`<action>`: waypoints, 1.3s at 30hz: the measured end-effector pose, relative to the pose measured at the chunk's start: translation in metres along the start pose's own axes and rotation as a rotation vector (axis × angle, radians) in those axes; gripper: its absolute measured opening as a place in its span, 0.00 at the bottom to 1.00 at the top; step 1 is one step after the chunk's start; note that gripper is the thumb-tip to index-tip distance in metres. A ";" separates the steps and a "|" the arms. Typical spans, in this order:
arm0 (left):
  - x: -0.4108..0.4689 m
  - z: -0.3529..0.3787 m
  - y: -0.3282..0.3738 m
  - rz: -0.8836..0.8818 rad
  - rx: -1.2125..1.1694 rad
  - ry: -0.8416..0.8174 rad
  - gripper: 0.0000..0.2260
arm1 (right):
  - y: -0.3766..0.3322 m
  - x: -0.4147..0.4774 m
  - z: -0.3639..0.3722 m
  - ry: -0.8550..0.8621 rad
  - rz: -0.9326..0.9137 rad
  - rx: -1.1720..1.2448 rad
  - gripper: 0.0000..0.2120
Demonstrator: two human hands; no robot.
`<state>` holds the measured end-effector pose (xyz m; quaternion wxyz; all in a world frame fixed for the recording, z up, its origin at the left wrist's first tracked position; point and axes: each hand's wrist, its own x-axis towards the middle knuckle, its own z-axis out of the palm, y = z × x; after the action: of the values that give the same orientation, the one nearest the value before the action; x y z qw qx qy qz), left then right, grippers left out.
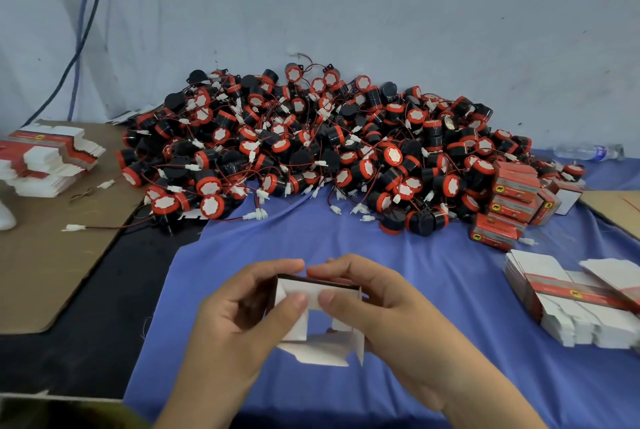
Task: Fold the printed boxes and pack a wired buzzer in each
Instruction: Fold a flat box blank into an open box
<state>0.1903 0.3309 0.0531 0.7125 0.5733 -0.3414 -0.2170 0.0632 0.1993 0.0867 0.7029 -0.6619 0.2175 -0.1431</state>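
Left hand (242, 318), right hand (377, 311), pinching box (313, 288) (half-folded)

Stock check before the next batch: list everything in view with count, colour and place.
buzzers: one pile, too many to count, black with red caps, middle, at the back
folded boxes: several, red, at the pile's right end
left flat boxes: one stack, red and white, far left
right flat boxes: stacked, red and white, near right
cardboard sheets: two, brown, left and right edges
blue cloth: one, under the pile and hands
water bottle: one, clear, lying far right
half-folded box: one, white inside, between both hands
left hand: grips the box's left side
right hand: grips its right side
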 end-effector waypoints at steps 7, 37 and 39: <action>0.003 -0.002 -0.001 -0.025 -0.044 0.039 0.13 | 0.017 -0.008 -0.022 -0.066 -0.077 0.420 0.23; -0.014 0.024 0.000 0.232 0.068 0.155 0.11 | 0.038 -0.007 0.013 0.264 -0.441 0.152 0.27; -0.016 0.027 0.000 0.272 0.051 0.191 0.10 | 0.036 -0.008 0.015 0.220 -0.450 0.180 0.25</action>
<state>0.1590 0.3243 0.0527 0.7497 0.5579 -0.3519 -0.0543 0.0604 0.2188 0.0528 0.6818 -0.6088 0.1263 -0.3855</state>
